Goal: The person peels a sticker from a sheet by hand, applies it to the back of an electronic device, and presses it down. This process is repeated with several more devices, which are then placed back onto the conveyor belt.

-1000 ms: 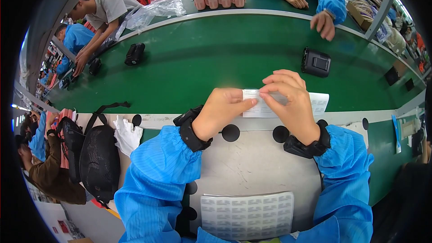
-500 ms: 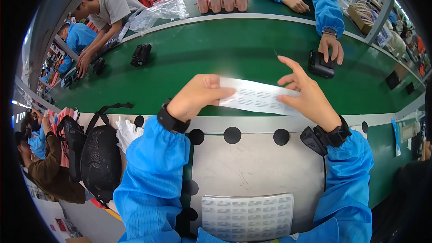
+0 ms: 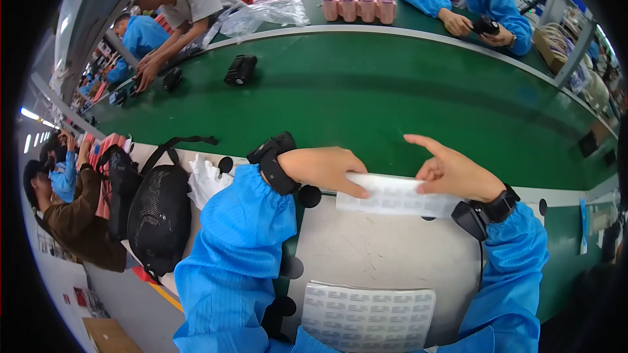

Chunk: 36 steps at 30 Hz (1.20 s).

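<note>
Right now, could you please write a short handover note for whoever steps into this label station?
Left hand: fingertips pinch the left end of a white label strip.
Right hand: grips the strip's right end, index finger pointing out.
The strip is held flat between both hands over the grey worktop, at the edge of the green conveyor belt.
A full sheet of labels lies on the worktop near the body.
Done: one strip is in hand.
Left: no label looks peeled yet. A black device lies far up the belt, out of easy reach.
</note>
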Each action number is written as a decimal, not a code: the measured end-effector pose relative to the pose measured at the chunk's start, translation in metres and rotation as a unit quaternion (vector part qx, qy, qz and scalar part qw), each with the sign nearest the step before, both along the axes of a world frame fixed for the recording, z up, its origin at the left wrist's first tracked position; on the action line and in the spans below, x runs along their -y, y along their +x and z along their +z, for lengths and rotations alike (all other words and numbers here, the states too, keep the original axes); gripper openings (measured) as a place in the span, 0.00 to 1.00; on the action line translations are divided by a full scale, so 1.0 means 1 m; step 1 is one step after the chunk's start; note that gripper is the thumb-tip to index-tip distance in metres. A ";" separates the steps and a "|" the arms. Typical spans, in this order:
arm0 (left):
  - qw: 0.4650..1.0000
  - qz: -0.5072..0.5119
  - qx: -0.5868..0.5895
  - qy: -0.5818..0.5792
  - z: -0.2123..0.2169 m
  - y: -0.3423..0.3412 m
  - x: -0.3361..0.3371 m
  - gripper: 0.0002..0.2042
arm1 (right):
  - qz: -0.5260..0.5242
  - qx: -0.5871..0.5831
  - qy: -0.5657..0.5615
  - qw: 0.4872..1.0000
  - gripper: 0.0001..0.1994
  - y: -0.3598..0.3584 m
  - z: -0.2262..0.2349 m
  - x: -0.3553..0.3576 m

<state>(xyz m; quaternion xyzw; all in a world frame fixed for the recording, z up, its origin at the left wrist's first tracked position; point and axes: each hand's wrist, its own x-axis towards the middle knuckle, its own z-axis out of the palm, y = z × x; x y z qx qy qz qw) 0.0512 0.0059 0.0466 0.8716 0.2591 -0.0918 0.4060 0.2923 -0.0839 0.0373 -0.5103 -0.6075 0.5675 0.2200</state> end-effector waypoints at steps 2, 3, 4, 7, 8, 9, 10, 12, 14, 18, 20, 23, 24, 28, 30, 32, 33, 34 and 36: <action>0.997 -0.061 -0.030 0.046 0.005 0.001 -0.002 0.25 | -0.005 -0.011 -0.004 1.000 0.35 -0.001 0.002 0.001; 0.997 -0.060 -0.030 0.045 0.002 -0.001 -0.010 0.25 | -0.016 -0.020 -0.010 1.000 0.34 0.000 0.002 0.002; 0.993 0.060 0.064 0.078 -0.007 -0.005 -0.025 0.27 | -0.030 -0.029 -0.016 0.999 0.32 0.002 0.001 0.001; 0.847 0.379 0.229 0.293 -0.040 -0.043 -0.100 0.37 | -0.092 -0.050 0.038 0.994 0.29 -0.002 0.000 -0.004; 0.796 0.467 0.160 0.350 -0.045 -0.064 -0.131 0.42 | -0.119 -0.063 0.065 0.989 0.28 -0.005 0.001 -0.005; 0.733 0.546 0.092 0.396 -0.050 -0.081 -0.156 0.47 | -0.118 -0.063 0.065 0.989 0.28 -0.007 0.002 -0.004; 0.685 0.603 0.055 0.406 -0.060 -0.089 -0.173 0.48 | -0.121 -0.067 0.066 0.988 0.27 -0.008 0.003 -0.004; 0.636 0.652 0.023 0.412 -0.076 -0.100 -0.199 0.48 | -0.131 -0.074 0.070 0.986 0.24 -0.008 0.006 -0.004; 0.607 0.625 -0.119 0.476 -0.090 -0.114 -0.220 0.47 | -0.130 -0.065 0.078 0.986 0.24 -0.008 0.004 -0.004; 0.693 0.551 0.005 0.465 -0.095 -0.191 -0.261 0.40 | -0.105 -0.067 0.107 0.986 0.23 -0.016 0.010 0.000; 0.722 0.599 0.104 0.331 -0.095 -0.158 -0.253 0.36 | -0.122 -0.062 0.106 0.985 0.23 -0.012 0.003 -0.005; 0.720 0.606 0.335 -0.042 -0.067 -0.098 -0.203 0.26 | -0.164 -0.073 0.123 0.976 0.23 -0.007 -0.002 -0.007; 0.725 0.556 0.387 -0.123 -0.055 -0.087 -0.183 0.23 | -0.177 -0.085 0.138 0.971 0.23 -0.008 0.001 -0.006; 0.719 0.422 0.446 -0.325 -0.047 -0.017 -0.107 0.20 | -0.229 -0.147 0.228 0.935 0.24 -0.009 0.001 -0.009; 0.687 0.405 0.457 -0.394 -0.026 0.029 -0.045 0.19 | -0.254 -0.104 0.274 0.922 0.26 -0.007 -0.001 -0.005; 0.725 0.324 0.445 -0.414 -0.019 0.047 -0.012 0.20 | -0.271 -0.035 0.367 0.889 0.30 -0.010 -0.002 -0.005; 0.727 0.323 0.444 -0.413 -0.015 0.052 0.004 0.20 | -0.274 -0.036 0.368 0.888 0.30 -0.014 -0.001 -0.004; 0.744 0.296 0.441 -0.405 -0.014 0.057 0.017 0.21 | -0.279 -0.037 0.382 0.880 0.32 -0.018 -0.002 -0.004; 0.762 0.266 0.435 -0.399 -0.010 0.062 0.034 0.21 | -0.289 -0.040 0.411 0.864 0.35 -0.023 -0.001 -0.002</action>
